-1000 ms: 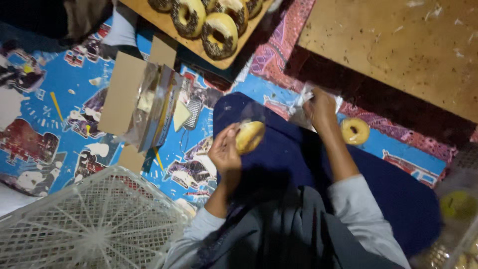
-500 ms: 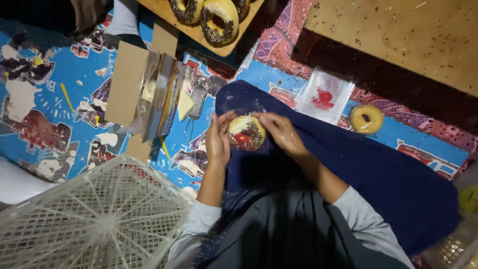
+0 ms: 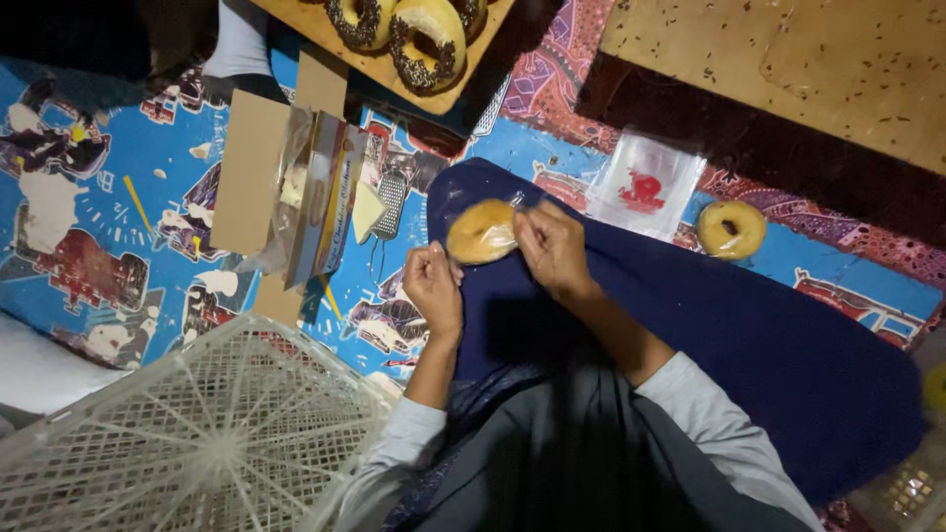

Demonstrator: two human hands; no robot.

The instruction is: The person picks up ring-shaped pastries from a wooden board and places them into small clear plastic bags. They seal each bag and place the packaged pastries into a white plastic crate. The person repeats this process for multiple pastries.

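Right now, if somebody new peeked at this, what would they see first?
Probably the plain doughnut in a clear wrapper, held in the middle between the left hand and the right hand over a dark blue cloth. Next, the bright blue cartoon mat on the left, and the sprinkled doughnuts on a wooden board at the top.

golden doughnut (image 3: pixel 481 232), clear-wrapped, held over lap
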